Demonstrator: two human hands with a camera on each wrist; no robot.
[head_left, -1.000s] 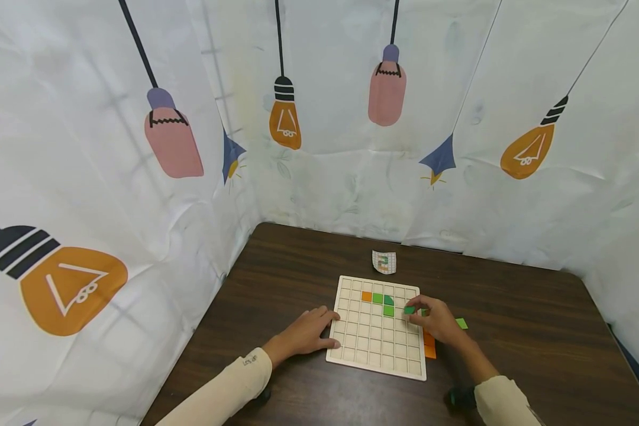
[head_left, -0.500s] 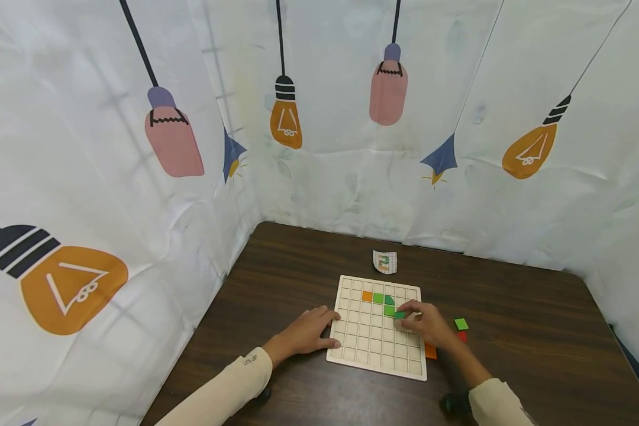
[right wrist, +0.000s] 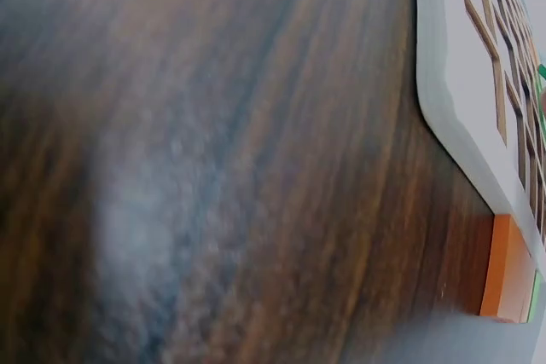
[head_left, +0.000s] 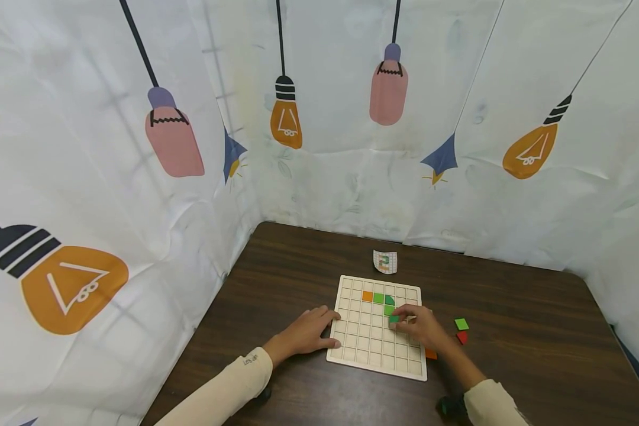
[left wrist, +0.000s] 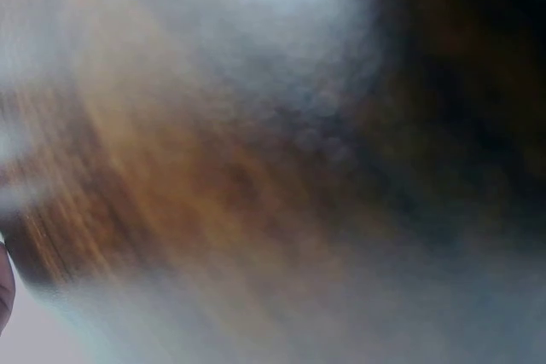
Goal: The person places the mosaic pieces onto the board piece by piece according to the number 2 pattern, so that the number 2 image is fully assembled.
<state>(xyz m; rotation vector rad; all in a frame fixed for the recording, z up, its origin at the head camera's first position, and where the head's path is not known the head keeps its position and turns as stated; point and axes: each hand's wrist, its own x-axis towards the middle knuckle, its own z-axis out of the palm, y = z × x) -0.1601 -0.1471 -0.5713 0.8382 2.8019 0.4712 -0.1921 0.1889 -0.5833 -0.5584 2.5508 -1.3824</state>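
Note:
A pale wooden grid board (head_left: 367,340) lies on the dark table. In its upper rows sit an orange tile (head_left: 367,296), a light green tile (head_left: 378,298), a dark green tile with a rounded corner (head_left: 389,300) and, below that, another light green tile (head_left: 389,310). My right hand (head_left: 419,325) pinches a green tile (head_left: 393,319) between thumb and fingers, just under the lower light green one. Whether it touches the board I cannot tell. My left hand (head_left: 310,332) rests with spread fingers and thumb at the board's left edge.
Right of the board lie a loose light green tile (head_left: 461,324), a red piece (head_left: 461,337) and an orange tile (head_left: 431,354), partly hidden. A small printed card (head_left: 386,262) lies behind the board. Patterned white cloth (head_left: 330,189) hangs around the table. The left wrist view is blurred.
My right hand has carried the green tile left and slightly down, from the board's right side to below the lower light green tile. The red piece has come into sight. My left hand stays put.

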